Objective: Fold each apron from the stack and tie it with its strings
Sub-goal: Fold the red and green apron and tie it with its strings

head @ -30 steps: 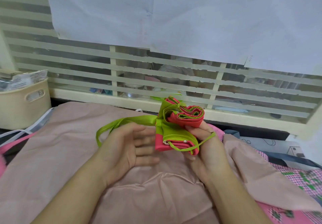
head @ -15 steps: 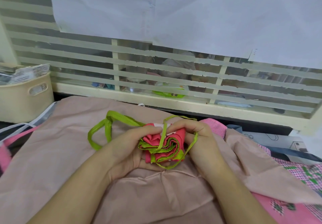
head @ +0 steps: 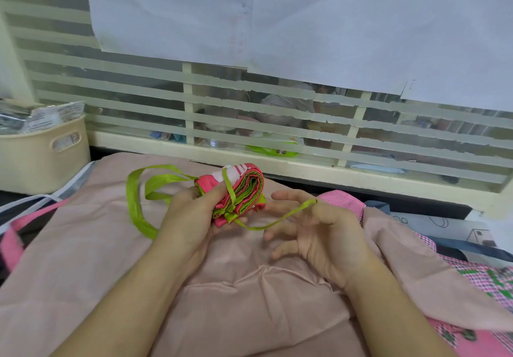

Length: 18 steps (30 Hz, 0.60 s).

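Observation:
A pink apron with green trim is rolled into a tight bundle (head: 244,190). My left hand (head: 194,212) grips it from below, thumb pressed on its top. One thin green string (head: 277,218) wraps over the bundle and runs right to my right hand (head: 313,231), which pinches its end between thumb and forefinger, the other fingers spread. A wider green strap (head: 136,198) loops out to the left of the bundle. Under both hands lies the stack of aprons, topped by a pale pink one (head: 222,287).
A beige plastic basket (head: 41,156) with papers stands at the back left. A window ledge (head: 305,170) with striped glass runs across the back. Pink checked fabric (head: 485,279) lies at the right, white and pink straps (head: 27,209) at the left.
The bundle was lowered and turned, passing from my right hand into my left. My right hand let go of the bundle and drew the thin string out to the right.

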Motion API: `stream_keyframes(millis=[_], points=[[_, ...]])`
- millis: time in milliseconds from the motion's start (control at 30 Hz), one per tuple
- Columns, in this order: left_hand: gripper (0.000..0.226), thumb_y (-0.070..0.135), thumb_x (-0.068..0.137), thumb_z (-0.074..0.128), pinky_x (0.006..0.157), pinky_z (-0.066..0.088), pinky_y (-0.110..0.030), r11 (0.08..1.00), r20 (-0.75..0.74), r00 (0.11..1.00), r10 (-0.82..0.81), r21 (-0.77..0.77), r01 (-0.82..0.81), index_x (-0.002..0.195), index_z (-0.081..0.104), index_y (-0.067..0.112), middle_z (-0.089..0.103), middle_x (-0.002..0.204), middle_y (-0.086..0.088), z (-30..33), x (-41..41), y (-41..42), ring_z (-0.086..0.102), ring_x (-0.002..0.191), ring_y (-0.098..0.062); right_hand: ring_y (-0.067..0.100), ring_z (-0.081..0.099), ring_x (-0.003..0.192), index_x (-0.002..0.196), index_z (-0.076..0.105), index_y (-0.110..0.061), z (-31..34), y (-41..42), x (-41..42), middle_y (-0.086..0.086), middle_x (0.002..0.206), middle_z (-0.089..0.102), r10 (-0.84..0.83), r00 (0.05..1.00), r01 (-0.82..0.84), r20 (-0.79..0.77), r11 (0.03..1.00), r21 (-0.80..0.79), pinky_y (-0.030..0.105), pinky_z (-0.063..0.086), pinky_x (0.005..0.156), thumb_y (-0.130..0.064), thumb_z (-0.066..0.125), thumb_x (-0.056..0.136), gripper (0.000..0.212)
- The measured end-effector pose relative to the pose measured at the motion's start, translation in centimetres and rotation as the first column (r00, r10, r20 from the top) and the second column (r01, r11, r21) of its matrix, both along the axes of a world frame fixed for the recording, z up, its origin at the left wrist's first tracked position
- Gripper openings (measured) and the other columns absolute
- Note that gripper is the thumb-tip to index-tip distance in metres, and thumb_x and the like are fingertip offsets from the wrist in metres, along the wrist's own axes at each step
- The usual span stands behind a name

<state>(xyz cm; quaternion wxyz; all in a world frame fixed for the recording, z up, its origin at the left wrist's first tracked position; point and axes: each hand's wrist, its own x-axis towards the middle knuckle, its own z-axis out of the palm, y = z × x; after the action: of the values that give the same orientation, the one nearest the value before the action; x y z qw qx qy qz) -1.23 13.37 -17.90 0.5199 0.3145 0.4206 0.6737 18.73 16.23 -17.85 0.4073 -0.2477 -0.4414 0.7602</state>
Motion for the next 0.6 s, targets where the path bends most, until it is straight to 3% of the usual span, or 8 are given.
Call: stream_keyframes(millis=[67, 133, 200, 267, 367, 467, 533, 600], points=[[0.022, 0.012, 0.100, 0.065, 0.058, 0.064, -0.034, 0.998, 0.000, 0.999, 0.054, 0.021, -0.054, 0.110, 0.072, -0.006, 0.078, 0.095, -0.027, -0.1, -0.1, 0.1, 0.078, 0.072, -0.031, 0.040, 0.066, 0.074, 0.121, 0.059, 0.001, 0.4, 0.0, 0.1, 0.034, 0.118, 0.065, -0.008, 0.999, 0.006, -0.034, 0.999, -0.045, 0.045, 0.059, 0.057, -0.014, 0.056, 0.067, 0.056], [0.024, 0.012, 0.102, 0.062, 0.053, 0.060, -0.030, 0.995, 0.017, 0.996, 0.088, 0.037, -0.088, 0.115, 0.070, -0.007, 0.078, 0.096, -0.027, -0.1, -0.2, 0.2, 0.079, 0.071, -0.031, 0.037, 0.066, 0.068, 0.108, 0.062, 0.000, 0.8, 0.0, 0.3, 0.035, 0.111, 0.066, -0.046, 0.999, 0.044, -0.012, 0.995, -0.089, 0.041, 0.057, 0.054, -0.031, 0.050, 0.088, 0.040], [0.026, 0.012, 0.103, 0.062, 0.053, 0.059, -0.029, 0.994, 0.019, 0.996, 0.093, 0.056, -0.094, 0.118, 0.069, -0.008, 0.077, 0.099, -0.029, -0.2, -0.3, 0.3, 0.079, 0.074, -0.033, 0.035, 0.066, 0.064, 0.104, 0.064, 0.001, 0.8, 0.0, 0.2, 0.038, 0.108, 0.067, -0.034, 0.998, 0.039, 0.047, 0.993, -0.114, 0.038, 0.056, 0.050, -0.058, 0.039, 0.101, 0.064], [0.024, 0.011, 0.103, 0.063, 0.057, 0.060, -0.030, 0.990, -0.013, 0.993, 0.113, 0.084, -0.112, 0.118, 0.070, -0.007, 0.077, 0.102, -0.028, -0.6, -0.3, 0.4, 0.078, 0.083, -0.040, 0.035, 0.067, 0.063, 0.108, 0.064, 0.001, 0.7, -0.2, -0.3, 0.039, 0.108, 0.067, 0.033, 0.988, -0.023, 0.150, 0.997, -0.067, 0.037, 0.056, 0.048, -0.068, 0.045, 0.097, 0.072], [0.016, 0.014, 0.100, 0.069, 0.060, 0.057, -0.029, 0.975, -0.190, 0.958, 0.213, 0.107, -0.196, 0.103, 0.076, 0.000, 0.080, 0.092, -0.017, -1.3, -0.3, 0.7, 0.078, 0.080, -0.033, 0.031, 0.065, 0.058, 0.112, 0.058, 0.002, 0.2, -0.7, -1.3, 0.032, 0.096, 0.069, 0.024, 0.970, -0.039, 0.243, 0.998, 0.055, 0.032, 0.053, 0.044, -0.047, 0.067, 0.094, 0.054], [0.014, 0.016, 0.098, 0.072, 0.058, 0.055, -0.024, 0.970, -0.262, 0.935, 0.238, 0.117, -0.214, 0.095, 0.077, 0.003, 0.080, 0.084, -0.010, -1.4, 0.0, 0.6, 0.074, 0.072, -0.019, 0.022, 0.057, 0.050, 0.108, 0.061, 0.012, -0.3, -1.0, -2.1, 0.019, 0.081, 0.065, -0.146, 0.952, 0.108, 0.269, 0.983, 0.148, 0.027, 0.046, 0.039, -0.021, 0.066, 0.102, 0.034], [0.012, 0.017, 0.097, 0.073, 0.062, 0.060, -0.030, 0.969, -0.296, 0.924, 0.244, 0.117, -0.218, 0.094, 0.078, 0.006, 0.081, 0.086, -0.010, -1.3, 0.2, 0.5, 0.077, 0.077, -0.022, 0.019, 0.050, 0.046, 0.092, 0.069, 0.002, -0.4, -1.0, -2.3, 0.014, 0.072, 0.061, -0.270, 0.921, 0.210, 0.282, 0.952, 0.223, 0.024, 0.040, 0.037, -0.010, 0.062, 0.103, 0.017], [0.012, 0.016, 0.097, 0.073, 0.057, 0.062, -0.033, 0.973, -0.341, 0.912, 0.227, 0.120, -0.197, 0.095, 0.078, 0.005, 0.080, 0.082, -0.009, -1.2, 0.5, 0.2, 0.078, 0.071, -0.027, 0.018, 0.048, 0.047, 0.081, 0.075, -0.008, -0.3, -0.9, -2.2, 0.012, 0.068, 0.062, -0.388, 0.890, 0.296, 0.241, 0.891, 0.344, 0.025, 0.038, 0.040, -0.005, 0.063, 0.101, 0.023]])
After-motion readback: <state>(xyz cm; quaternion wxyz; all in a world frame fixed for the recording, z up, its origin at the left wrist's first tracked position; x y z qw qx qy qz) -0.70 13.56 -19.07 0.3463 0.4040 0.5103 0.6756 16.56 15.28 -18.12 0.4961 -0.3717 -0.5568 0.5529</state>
